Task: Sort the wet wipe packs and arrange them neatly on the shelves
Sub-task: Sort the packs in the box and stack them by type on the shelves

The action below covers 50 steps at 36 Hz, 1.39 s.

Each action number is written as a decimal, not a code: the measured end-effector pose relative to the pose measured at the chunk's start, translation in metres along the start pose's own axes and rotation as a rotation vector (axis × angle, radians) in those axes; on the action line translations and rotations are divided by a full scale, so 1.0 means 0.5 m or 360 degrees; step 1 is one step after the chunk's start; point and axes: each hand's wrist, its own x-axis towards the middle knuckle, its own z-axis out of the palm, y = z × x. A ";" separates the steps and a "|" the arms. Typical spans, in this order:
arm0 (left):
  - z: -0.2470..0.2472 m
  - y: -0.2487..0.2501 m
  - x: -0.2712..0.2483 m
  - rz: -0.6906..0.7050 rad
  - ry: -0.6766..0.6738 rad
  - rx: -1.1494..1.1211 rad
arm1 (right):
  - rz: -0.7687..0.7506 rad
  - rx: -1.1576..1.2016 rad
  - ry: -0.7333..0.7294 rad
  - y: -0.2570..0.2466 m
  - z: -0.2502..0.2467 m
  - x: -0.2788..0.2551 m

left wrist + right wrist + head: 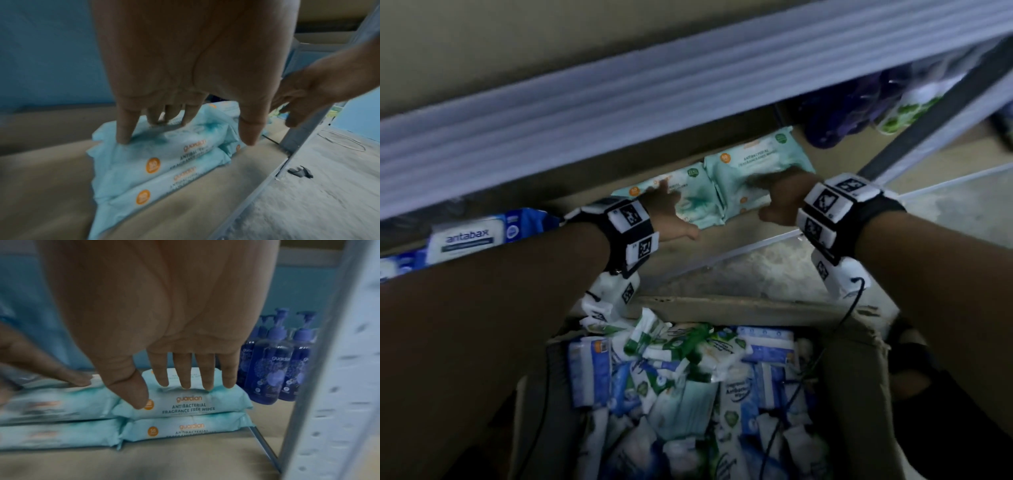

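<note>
1. Cardboard box [852, 356] of unsorted packs sits at lower frame.
2. Both my left hand [671, 212] and right hand [780, 198], fingers straight, press teal wipe packs [743, 171] mid-frame, squaring both stacks on the shelf [835, 164].

Right hand [156, 318] fingers [206, 371] press the top wipes pack [185, 402].

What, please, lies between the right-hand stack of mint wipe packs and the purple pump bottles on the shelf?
Nothing: in the right wrist view the mint packs and purple bottles stand side by side.

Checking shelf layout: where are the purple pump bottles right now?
In the right wrist view, the purple pump bottles stand on the shelf just right of the teal wipe packs, behind the metal upright.
</note>
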 end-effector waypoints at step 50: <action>0.425 -0.057 -0.390 -0.0280 -0.0326 -0.0671 | 0.0220 0.0444 -0.0601 -0.115 0.375 -0.501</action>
